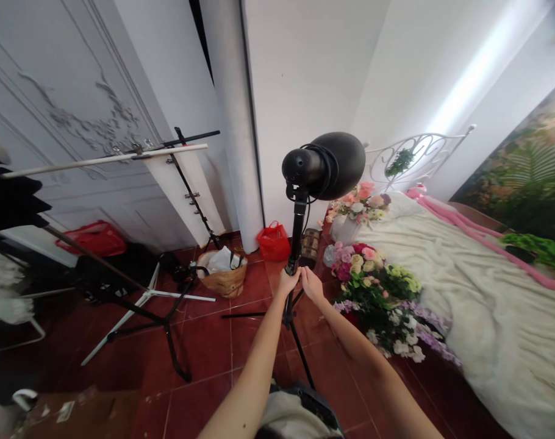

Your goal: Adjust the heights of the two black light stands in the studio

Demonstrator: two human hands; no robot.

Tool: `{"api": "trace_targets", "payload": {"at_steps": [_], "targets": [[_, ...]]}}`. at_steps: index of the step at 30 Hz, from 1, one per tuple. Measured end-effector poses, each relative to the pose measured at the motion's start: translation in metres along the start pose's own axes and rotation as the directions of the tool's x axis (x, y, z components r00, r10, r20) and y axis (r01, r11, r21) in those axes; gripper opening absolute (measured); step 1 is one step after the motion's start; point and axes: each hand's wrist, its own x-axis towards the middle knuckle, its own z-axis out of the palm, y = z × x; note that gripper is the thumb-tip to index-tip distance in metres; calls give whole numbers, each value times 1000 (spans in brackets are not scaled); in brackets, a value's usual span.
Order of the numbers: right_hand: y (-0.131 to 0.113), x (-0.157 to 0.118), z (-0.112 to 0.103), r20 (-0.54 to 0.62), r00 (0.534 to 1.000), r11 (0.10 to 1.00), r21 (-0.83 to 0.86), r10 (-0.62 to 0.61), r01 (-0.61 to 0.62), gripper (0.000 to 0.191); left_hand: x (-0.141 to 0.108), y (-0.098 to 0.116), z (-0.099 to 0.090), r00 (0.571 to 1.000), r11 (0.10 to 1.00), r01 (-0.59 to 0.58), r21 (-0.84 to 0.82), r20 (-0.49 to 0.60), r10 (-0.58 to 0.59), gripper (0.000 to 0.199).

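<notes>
A black studio light [300, 167] with a wide round reflector [344, 166] tops a black light stand [297, 235] directly in front of me. My left hand [289, 281] is closed round the stand's pole, just under a dark collar. Close beside it on the right, my right hand [311, 284] is closed at the same height, its fingertips against the collar. What exactly lies under those fingertips is hidden. The stand's black legs [302, 353] spread on the floor below my forearms. A cable is looped round the lamp's body.
To the right are bunches of artificial flowers [362, 268] and a bed with a cream cover [483, 292]. A red bag [274, 242] and a woven basket [225, 281] stand behind the stand. More tripods [165, 320] crowd the left; a cardboard piece [94, 414] lies nearer.
</notes>
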Motion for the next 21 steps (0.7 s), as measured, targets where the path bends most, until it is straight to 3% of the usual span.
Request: {"api": "trace_targets", "payload": {"at_steps": [4, 7, 16, 21], "targets": [[9, 8, -4, 28, 983, 967, -179, -182, 184, 51, 1, -3, 0, 1000, 1000, 18, -3, -17, -18, 27], [18, 16, -3, 72, 969, 940, -236, -236, 247, 51, 0, -4, 0, 999, 1000, 25, 4, -29, -25, 28], [26, 25, 6, 125, 986, 951, -276, -110, 141, 56, 1, -4, 0, 1000, 1000, -8, 20, 17, 8, 29], [24, 31, -1, 228, 967, 938, -296, -112, 179, 35, -1, 1, -1, 1000, 1000, -13, 18, 23, 12, 27]]}}
